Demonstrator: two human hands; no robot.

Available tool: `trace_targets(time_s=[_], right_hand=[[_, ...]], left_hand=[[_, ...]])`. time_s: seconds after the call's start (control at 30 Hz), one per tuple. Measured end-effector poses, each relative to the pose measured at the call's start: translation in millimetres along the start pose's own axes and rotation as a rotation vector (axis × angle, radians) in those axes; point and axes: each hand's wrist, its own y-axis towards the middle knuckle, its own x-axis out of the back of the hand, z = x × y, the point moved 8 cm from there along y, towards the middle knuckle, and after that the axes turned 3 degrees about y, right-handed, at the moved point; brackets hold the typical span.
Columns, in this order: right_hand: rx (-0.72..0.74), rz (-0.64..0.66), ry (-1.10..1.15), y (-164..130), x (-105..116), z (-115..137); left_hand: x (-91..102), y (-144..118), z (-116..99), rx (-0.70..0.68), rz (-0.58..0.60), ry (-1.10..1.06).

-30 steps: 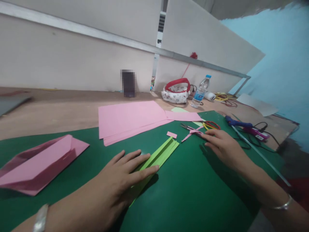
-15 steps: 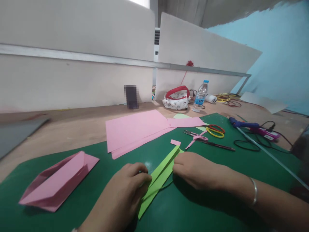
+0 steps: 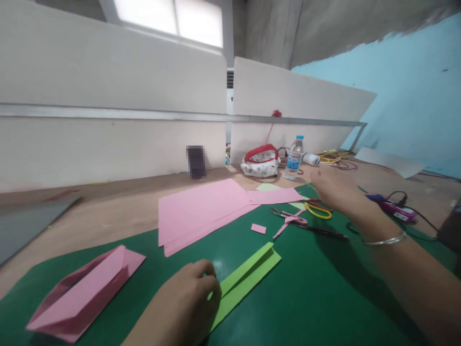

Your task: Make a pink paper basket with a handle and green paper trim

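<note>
We note a long folded strip of light-green paper lying flat and diagonal on the green cutting mat, its near end under our left hand.

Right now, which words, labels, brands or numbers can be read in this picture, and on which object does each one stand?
No text can be read.
Water bottle: it has a blue label, too small and blurred to read.
Red-handled pouch: small printed pattern, no legible words.
Dark object by the partition: pixelated, unreadable.
Green folded paper under the left hand: no print visible.
</note>
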Motion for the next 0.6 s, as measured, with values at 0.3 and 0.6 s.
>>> trace_targets(time_s=[0.3,0.6], right_hand=[[0.617,0.453,0.453,-31.0,-40.1,176.4],[0.611,0.546,0.493,-38.2,-71.1,178.1]], left_hand=[[-17.2,18.4,22.9,0.123,0.132,-0.005],[-13.7,13.9,21.2,0.203,0.213,-0.095]])
